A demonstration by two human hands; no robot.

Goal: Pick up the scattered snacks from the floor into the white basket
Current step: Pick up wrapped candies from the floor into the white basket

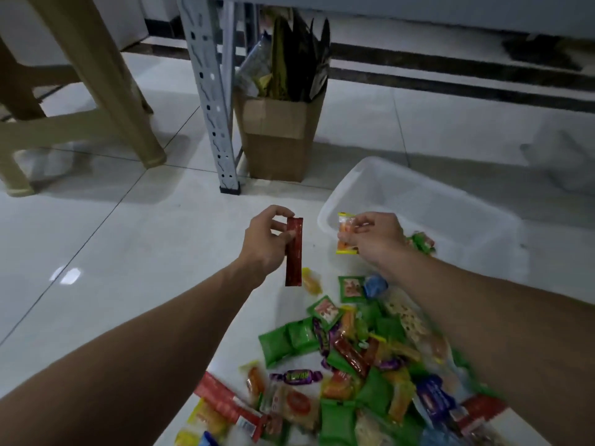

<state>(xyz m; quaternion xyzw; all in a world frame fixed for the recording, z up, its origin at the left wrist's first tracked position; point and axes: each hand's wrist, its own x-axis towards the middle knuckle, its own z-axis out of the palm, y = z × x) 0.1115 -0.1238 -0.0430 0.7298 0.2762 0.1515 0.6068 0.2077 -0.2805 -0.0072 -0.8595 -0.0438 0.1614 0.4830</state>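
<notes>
Left hand [265, 241] pinches a red stick [294, 255], held upright above the floor. Right hand [375, 239] grips an orange packet [345, 235] at the near rim of the basket [418, 188]. Snack pile [347, 365] lies on the floor just beside the basket.

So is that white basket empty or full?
Mostly empty: the white basket shows a bare inside. A green packet sits at its near edge by the right hand; in or out, cannot tell.
</notes>
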